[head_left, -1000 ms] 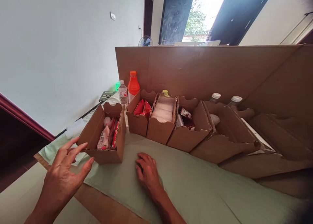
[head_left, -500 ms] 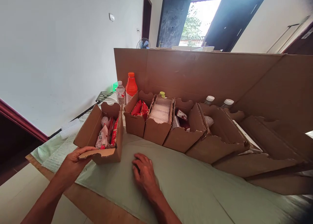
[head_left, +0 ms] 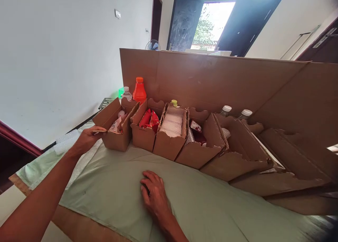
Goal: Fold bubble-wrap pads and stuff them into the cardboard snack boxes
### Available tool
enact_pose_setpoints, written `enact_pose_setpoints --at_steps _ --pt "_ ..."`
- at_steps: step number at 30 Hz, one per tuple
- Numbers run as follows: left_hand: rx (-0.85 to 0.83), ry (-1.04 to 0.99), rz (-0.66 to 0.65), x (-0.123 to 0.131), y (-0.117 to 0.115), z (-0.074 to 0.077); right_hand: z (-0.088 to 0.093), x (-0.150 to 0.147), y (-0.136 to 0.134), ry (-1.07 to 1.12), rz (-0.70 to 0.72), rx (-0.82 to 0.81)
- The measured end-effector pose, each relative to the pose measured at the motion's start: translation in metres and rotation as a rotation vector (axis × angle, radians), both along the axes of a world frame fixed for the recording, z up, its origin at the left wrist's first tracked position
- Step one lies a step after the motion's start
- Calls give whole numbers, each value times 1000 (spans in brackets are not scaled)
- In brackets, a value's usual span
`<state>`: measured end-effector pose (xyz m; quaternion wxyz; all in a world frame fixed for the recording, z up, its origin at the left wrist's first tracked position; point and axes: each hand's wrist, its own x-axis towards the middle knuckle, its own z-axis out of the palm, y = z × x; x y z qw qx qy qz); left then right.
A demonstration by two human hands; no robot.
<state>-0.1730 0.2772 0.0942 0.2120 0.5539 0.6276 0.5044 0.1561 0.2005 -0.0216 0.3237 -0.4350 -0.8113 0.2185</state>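
My left hand (head_left: 88,139) is closed on the front edge of a small open-topped cardboard box (head_left: 116,142) at the left end of a row. Inside it lie a pink-and-white packet (head_left: 116,125) and a roundish pale item wrapped in bubble wrap. Palm down on the green cloth (head_left: 118,178), my right hand (head_left: 154,192) rests with fingers loosely bent and nothing in them. Just beyond, the neighbouring cardboard box (head_left: 142,138) contains red packets (head_left: 149,119).
Further boxes continue rightward, one with bubble-wrapped items (head_left: 172,124), another with a dark red packet (head_left: 195,126). Behind them stand an orange bottle (head_left: 139,90), a clear bottle (head_left: 126,94) and white-capped bottles (head_left: 225,110). A tall cardboard panel (head_left: 211,76) backs the table.
My left hand has pushed its box away from me, toward the back and up beside the row. It now partly hides the clear bottle. My right hand has stayed nearly in place.
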Motion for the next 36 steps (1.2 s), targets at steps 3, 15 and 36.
enact_pose_setpoints --at_steps 3,15,36 --pt "2 -14 -26 8 20 -7 2 1 -1 8 -1 -10" --pt "142 37 246 58 -39 -65 4 -1 -2 -41 -22 -22" --pt "-12 769 -239 147 -99 -105 3 14 -123 -189 498 50"
